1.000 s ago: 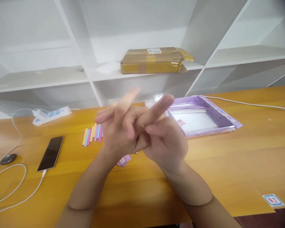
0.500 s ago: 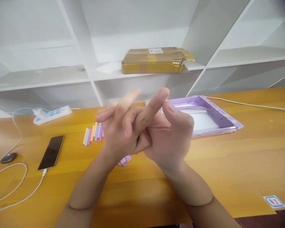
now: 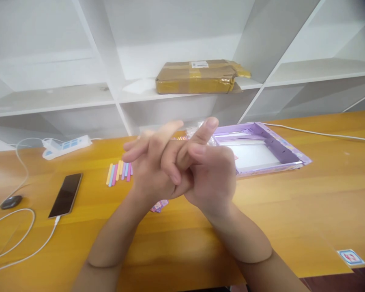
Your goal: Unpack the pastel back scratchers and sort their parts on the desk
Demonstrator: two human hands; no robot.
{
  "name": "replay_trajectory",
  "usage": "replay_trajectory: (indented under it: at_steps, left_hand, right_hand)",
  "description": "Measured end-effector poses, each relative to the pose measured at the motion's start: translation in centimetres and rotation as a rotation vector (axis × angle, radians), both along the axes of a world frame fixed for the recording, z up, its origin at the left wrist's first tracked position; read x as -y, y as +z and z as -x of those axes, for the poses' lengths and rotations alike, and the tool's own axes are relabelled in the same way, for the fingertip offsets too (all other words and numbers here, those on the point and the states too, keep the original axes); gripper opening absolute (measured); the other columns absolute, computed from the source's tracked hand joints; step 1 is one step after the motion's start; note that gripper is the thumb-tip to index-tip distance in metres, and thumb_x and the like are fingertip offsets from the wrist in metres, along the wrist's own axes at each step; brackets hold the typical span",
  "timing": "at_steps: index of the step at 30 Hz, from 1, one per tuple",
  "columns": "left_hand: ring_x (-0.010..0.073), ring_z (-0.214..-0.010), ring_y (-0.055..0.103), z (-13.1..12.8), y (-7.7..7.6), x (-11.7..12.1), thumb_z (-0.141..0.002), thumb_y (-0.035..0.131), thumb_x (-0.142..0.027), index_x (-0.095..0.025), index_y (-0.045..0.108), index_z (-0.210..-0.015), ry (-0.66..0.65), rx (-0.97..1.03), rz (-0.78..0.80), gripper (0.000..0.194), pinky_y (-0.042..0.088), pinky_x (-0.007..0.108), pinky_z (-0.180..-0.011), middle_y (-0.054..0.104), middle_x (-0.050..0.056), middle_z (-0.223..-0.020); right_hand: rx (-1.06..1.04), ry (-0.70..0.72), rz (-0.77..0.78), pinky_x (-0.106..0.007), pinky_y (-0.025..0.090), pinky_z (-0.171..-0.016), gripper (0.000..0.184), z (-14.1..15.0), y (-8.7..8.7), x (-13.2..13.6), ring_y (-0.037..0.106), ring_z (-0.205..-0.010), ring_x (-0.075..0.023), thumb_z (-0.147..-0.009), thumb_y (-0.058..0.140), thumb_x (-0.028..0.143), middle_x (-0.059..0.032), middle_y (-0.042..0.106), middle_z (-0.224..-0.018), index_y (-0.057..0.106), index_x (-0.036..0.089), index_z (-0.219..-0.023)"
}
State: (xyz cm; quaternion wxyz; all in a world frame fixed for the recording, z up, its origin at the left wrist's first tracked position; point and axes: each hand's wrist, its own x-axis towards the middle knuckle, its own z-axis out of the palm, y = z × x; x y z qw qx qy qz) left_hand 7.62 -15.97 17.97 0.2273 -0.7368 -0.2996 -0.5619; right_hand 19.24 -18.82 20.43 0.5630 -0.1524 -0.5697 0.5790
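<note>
In the middle of the view, my left hand [image 3: 147, 172] and my right hand [image 3: 215, 178] are pressed together above the table, fingers crossing one another. Several fingers of my left hand stretch out and stand apart. My right hand is closed around part of my left hand, its thumb folded inward. I see no object between them, though the overlap hides where the palms meet. Colored sticks [image 3: 118, 172] in yellow, blue, pink and purple lie in a row beyond my left wrist. Small purple-pink printed pieces [image 3: 159, 206] show below the hands.
Behind my right hand sits a purple-rimmed tray box [image 3: 284, 144], with crinkled clear plastic [image 3: 194, 129] beside it. A phone [image 3: 66, 194] on a white cable, a power strip [image 3: 68, 147] and a dark mouse-like object [image 3: 11, 202] are at left. A taped carton [image 3: 197, 77] rests on the shelf.
My right thumb has folded inward to the left, over the fingers. The joined hands stay in the same place, and more of the tray box and clear plastic shows.
</note>
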Motion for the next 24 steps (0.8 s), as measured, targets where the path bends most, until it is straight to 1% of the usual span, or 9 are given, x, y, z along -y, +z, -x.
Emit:
replay_trajectory:
  at_steps: [2,4,7,10,13,16,19,21,24]
  left_hand:
    - [0.0207,-0.089,0.074,-0.1,0.0,0.1,-0.105,0.046,-0.039,-0.041,0.075,-0.139,-0.006,0.003,0.002,0.045,0.061,0.04,-0.076,0.076,0.005,-0.128]
    - [0.0219,-0.096,0.074,0.0,0.0,0.2,-0.106,0.048,-0.041,-0.042,0.073,-0.142,-0.022,0.004,0.017,0.044,0.061,0.04,-0.081,0.074,0.005,-0.131]
    - [0.027,-0.111,0.072,0.3,0.1,0.0,-0.105,0.05,-0.045,-0.042,0.067,-0.151,-0.034,-0.011,0.097,0.049,0.06,0.043,-0.093,0.073,0.008,-0.128]
    - [0.0296,-0.118,0.07,0.6,0.5,-0.4,-0.104,0.051,-0.049,-0.038,0.055,-0.161,-0.061,-0.041,0.213,0.058,0.058,0.045,-0.102,0.075,0.007,-0.123]
    - [0.0305,-0.126,0.069,0.5,0.8,-0.6,-0.107,0.048,-0.051,-0.037,0.047,-0.166,-0.079,-0.085,0.302,0.06,0.056,0.048,-0.111,0.072,0.008,-0.134]
    - [0.0328,-0.154,0.05,-0.1,0.7,-0.4,-0.11,0.053,-0.05,-0.047,0.05,-0.162,0.005,-0.017,0.387,0.052,0.05,0.054,-0.122,0.058,0.004,-0.157]
    - [0.0353,-0.167,0.026,-0.6,0.4,-0.1,-0.109,0.063,-0.043,-0.052,0.055,-0.157,0.173,0.072,0.325,0.05,0.032,0.062,-0.134,0.04,0.003,-0.171]
    - [0.0349,-0.161,0.037,-0.7,-0.1,-0.1,-0.109,0.064,-0.04,-0.05,0.059,-0.154,0.215,0.092,0.301,0.047,0.032,0.061,-0.133,0.043,0.005,-0.169]
    - [0.0286,-0.136,0.061,-1.0,-1.0,-0.3,-0.111,0.061,-0.046,-0.041,0.065,-0.147,0.149,0.184,0.355,0.036,0.049,0.049,-0.117,0.061,0.007,-0.149]
  right_hand:
    - [-0.061,0.081,-0.04,-0.037,0.055,-0.062,0.044,-0.1,-0.1,-0.1,0.065,-0.071,-0.0233,-0.103,0.046,0.042,-0.0039,0.06,-0.067,0.056,0.024,-0.064]
    - [-0.079,0.142,-0.061,-0.04,0.06,-0.071,0.032,-0.2,-0.2,-0.2,0.068,-0.078,-0.0248,-0.099,0.052,0.034,-0.0039,0.063,-0.072,0.057,0.024,-0.069]
    - [-0.089,0.15,-0.054,-0.045,0.063,-0.089,0.014,0.2,-0.1,-0.1,0.073,-0.099,-0.0282,-0.093,0.054,0.022,-0.0065,0.076,-0.097,0.059,0.024,-0.08]
    - [-0.107,0.015,-0.043,-0.049,0.06,-0.106,0.02,1.3,-0.3,0.0,0.071,-0.125,-0.028,-0.106,0.052,0.033,-0.0067,0.079,-0.12,0.065,0.026,-0.094]
    - [-0.08,-0.148,-0.063,-0.05,0.057,-0.114,0.027,2.2,-0.7,-0.5,0.067,-0.136,-0.026,-0.112,0.052,0.048,-0.0067,0.079,-0.124,0.066,0.028,-0.104]
    - [-0.045,-0.28,-0.094,-0.048,0.058,-0.114,0.023,2.3,-0.9,-1.3,0.066,-0.137,-0.0239,-0.112,0.054,0.049,-0.0058,0.078,-0.126,0.066,0.03,-0.116]
    - [-0.011,-0.39,-0.129,-0.045,0.058,-0.114,0.019,2.0,-1.0,-1.6,0.068,-0.133,-0.023,-0.111,0.058,0.045,-0.0048,0.077,-0.117,0.067,0.029,-0.118]
    - [-0.013,-0.405,-0.129,-0.043,0.06,-0.108,0.021,2.0,-1.2,-1.6,0.071,-0.121,-0.0226,-0.111,0.057,0.046,-0.0034,0.074,-0.101,0.067,0.029,-0.115]
    - [-0.091,-0.407,-0.083,-0.039,0.063,-0.092,0.026,2.3,-1.4,-1.4,0.073,-0.097,-0.0207,-0.111,0.056,0.053,0.0004,0.061,-0.079,0.065,0.029,-0.105]
